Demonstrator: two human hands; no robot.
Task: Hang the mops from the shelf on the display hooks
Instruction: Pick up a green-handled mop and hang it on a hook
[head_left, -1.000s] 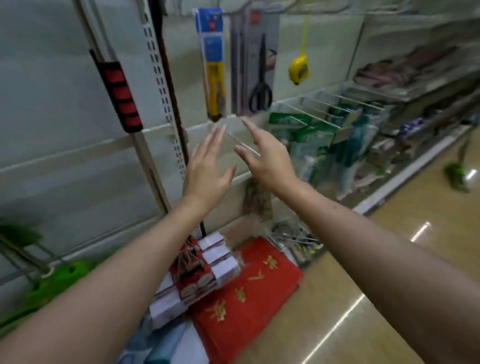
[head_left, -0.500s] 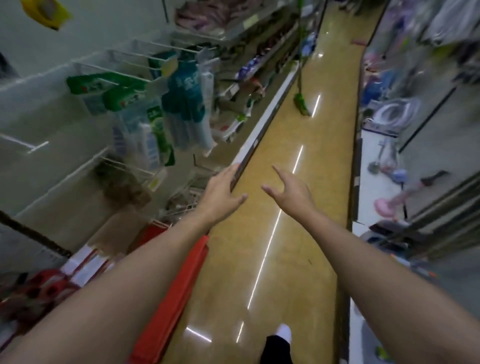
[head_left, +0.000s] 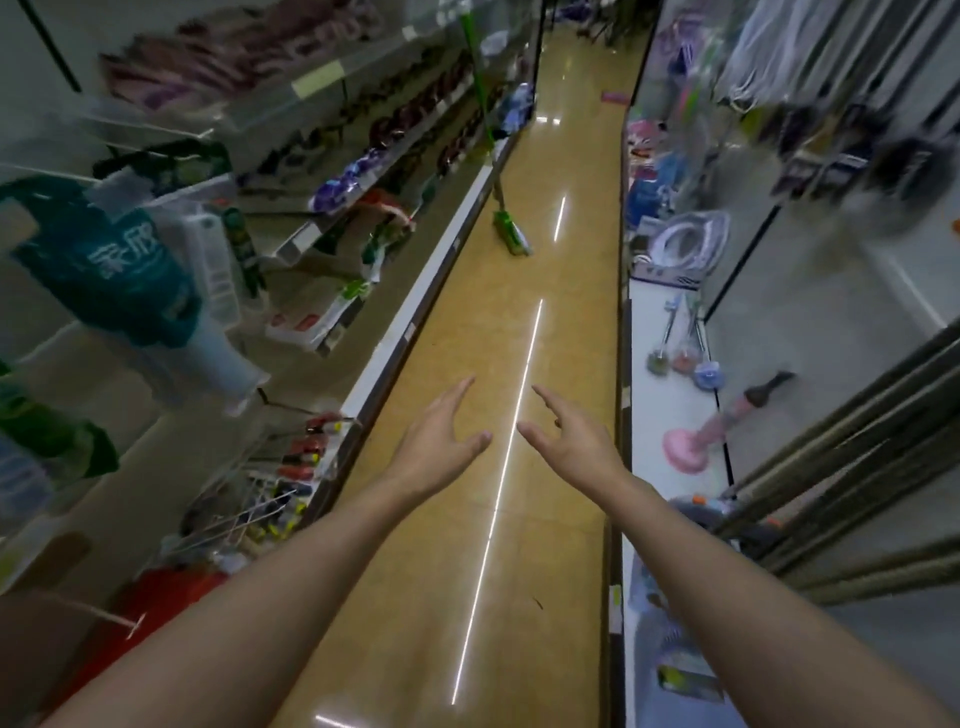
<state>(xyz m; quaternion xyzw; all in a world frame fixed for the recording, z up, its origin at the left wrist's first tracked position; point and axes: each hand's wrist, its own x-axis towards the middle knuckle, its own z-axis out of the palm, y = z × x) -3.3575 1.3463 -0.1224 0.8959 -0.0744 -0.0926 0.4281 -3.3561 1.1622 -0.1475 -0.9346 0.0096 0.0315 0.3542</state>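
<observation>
Hands empty: left hand (head_left: 434, 449) and right hand (head_left: 574, 444) out over aisle floor (head_left: 498, 338), fingers spread, gripping nothing. Fetch step, by the look. Green mop (head_left: 506, 228) well ahead, leaning on left shelf edge (head_left: 415, 306). Next: close distance, grasp handle.

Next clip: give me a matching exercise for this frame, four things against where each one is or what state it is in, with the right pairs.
Things:
1. green mop
2. pink plunger
3. left hand
4. white toilet seat

Places or states:
A. lying on the low white shelf, right of the aisle
B. open and empty, over the floor
C. standing on the aisle floor, handle leaning against the left shelving
D. far down the right shelf, propped at the back

Pairs: 1-C, 2-A, 3-B, 4-D
</observation>
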